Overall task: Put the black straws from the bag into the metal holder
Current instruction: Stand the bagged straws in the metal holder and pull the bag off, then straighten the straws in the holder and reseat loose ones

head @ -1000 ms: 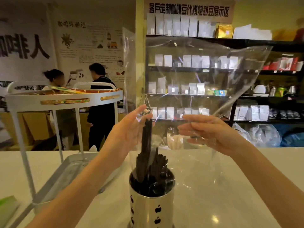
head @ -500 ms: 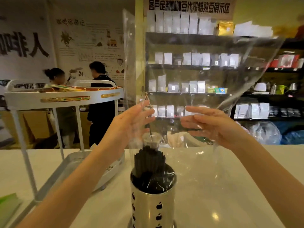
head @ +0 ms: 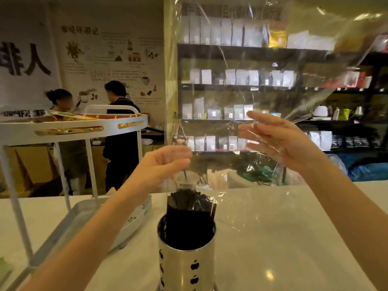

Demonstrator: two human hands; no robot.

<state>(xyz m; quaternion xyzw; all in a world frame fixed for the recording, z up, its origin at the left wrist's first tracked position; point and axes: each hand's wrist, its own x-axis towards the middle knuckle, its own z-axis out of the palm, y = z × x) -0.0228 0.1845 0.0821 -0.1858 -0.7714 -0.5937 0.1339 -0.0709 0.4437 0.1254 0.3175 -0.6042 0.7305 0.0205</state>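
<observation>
Change since earlier frame: bag (head: 273, 80) lifted higher; straws (head: 189, 203) now settled in a bundle in the holder (head: 186, 253).
Left hand (head: 163, 164): pinching the bag's lower edge, directly above the holder.
Right hand (head: 275, 139): fingers spread, gripping bag film, higher than and apart from the left.
Straws: below left hand, upright, tips above the rim.
Step, judged: emptying all but done; bag looks empty.
Next move calls for: drawing the bag clear without snagging straw tips.

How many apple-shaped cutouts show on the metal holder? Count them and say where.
6: two on the front of the metal holder, one above the other; four down its left edge. More may be hidden around the back.
</observation>
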